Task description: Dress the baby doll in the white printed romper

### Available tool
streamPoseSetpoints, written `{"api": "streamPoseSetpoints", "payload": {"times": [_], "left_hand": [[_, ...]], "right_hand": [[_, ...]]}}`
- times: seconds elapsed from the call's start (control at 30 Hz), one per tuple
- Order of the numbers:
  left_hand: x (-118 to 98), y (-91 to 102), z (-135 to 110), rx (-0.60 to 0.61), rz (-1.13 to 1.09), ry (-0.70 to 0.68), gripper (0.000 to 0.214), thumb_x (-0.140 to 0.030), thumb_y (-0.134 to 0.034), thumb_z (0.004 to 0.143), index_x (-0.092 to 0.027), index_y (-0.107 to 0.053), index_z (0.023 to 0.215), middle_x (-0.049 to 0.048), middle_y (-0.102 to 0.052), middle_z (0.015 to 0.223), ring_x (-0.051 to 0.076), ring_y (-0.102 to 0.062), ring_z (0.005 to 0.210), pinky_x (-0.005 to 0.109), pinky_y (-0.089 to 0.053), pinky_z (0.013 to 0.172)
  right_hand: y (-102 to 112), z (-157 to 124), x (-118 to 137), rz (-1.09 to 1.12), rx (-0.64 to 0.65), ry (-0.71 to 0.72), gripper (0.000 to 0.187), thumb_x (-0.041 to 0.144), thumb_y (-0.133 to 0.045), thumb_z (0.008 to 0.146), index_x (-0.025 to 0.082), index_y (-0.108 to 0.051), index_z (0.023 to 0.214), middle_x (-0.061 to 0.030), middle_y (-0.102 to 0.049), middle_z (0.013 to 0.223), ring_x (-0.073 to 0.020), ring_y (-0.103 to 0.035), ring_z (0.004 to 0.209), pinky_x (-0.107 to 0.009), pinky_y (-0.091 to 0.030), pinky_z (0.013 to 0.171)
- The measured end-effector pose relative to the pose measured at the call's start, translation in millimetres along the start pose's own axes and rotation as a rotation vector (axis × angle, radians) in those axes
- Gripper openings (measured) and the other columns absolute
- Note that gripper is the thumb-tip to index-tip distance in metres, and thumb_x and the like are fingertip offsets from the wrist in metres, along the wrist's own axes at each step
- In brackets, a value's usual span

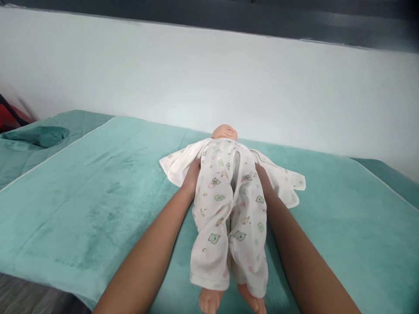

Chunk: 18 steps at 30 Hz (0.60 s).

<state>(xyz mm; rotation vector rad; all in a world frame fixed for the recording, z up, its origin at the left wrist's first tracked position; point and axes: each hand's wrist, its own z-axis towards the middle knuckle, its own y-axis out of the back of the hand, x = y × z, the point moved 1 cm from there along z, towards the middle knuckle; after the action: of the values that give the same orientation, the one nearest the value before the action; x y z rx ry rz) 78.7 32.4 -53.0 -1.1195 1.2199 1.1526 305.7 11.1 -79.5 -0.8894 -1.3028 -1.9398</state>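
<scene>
There's the doll (pixel 229 192) on the teal bed (pixel 98 196), long axis running away, head far, feet near the camera. Left hand (pixel 191 174) and right hand (pixel 263 176) flank its torso, fingers tucked beneath, grip impossible to tell.

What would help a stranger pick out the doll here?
Find the wide teal bed under the white wall. Near its middle lies a baby doll, head toward the wall, bare feet toward the camera, with the left hand and right hand at its sides. Nothing else wears a white sleepsuit printed with little animals.
</scene>
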Motion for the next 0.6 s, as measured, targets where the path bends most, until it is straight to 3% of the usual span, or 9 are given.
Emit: {"api": "streamPoseSetpoints", "payload": {"times": [0.13, 0.23, 0.43, 0.6], "left_hand": [[-2, 2.0, -3, 0.047, -0.072, 0.085, 0.021, -0.018, -0.066, 0.072, -0.018, -0.073, 0.091, 0.0075, -0.075, 0.094, 0.034, -0.062, 0.104, 0.041, -0.05, 0.086], [-1, 1.7, -4, 0.069, -0.189, 0.177, 0.021, -0.019, -0.064, 0.073, -0.017, -0.073, 0.092, 0.0081, -0.076, 0.091, 0.032, -0.065, 0.098, 0.041, -0.052, 0.085], [7, -4.3, -5, 0.155, -0.454, 0.242, 0.041, -0.048, -0.062, 0.081, -0.017, -0.071, 0.107, 0.0111, -0.074, 0.096, 0.03, -0.067, 0.099, 0.046, -0.052, 0.094], [5, -3.4, -17, 0.111, -0.484, 0.218, 0.051, -0.053, -0.061, 0.083, -0.017, -0.066, 0.119, 0.0109, -0.071, 0.112, 0.027, -0.065, 0.108, 0.042, -0.049, 0.099]], "right_hand": [[2, -2, 8, 0.059, 0.025, 0.031, 0.012, 0.033, -0.064, 0.071, 0.022, -0.069, 0.073, -0.0075, -0.073, 0.091, -0.0297, -0.06, 0.093, -0.038, -0.045, 0.086], [2, -5, 11, 0.137, 0.003, -0.047, 0.018, 0.032, -0.062, 0.071, 0.021, -0.072, 0.08, -0.0054, -0.074, 0.09, -0.0298, -0.062, 0.092, -0.039, -0.048, 0.083], [-3, -12, 17, 0.468, 0.002, -0.141, 0.033, 0.025, -0.061, 0.067, 0.02, -0.073, 0.098, -0.0061, -0.075, 0.102, -0.0277, -0.066, 0.098, -0.038, -0.051, 0.086], [-5, -35, 18, 0.693, 0.016, -0.174, 0.053, 0.022, -0.064, 0.066, 0.023, -0.062, 0.12, -0.0054, -0.069, 0.121, -0.0265, -0.062, 0.113, -0.043, -0.05, 0.096]]}}
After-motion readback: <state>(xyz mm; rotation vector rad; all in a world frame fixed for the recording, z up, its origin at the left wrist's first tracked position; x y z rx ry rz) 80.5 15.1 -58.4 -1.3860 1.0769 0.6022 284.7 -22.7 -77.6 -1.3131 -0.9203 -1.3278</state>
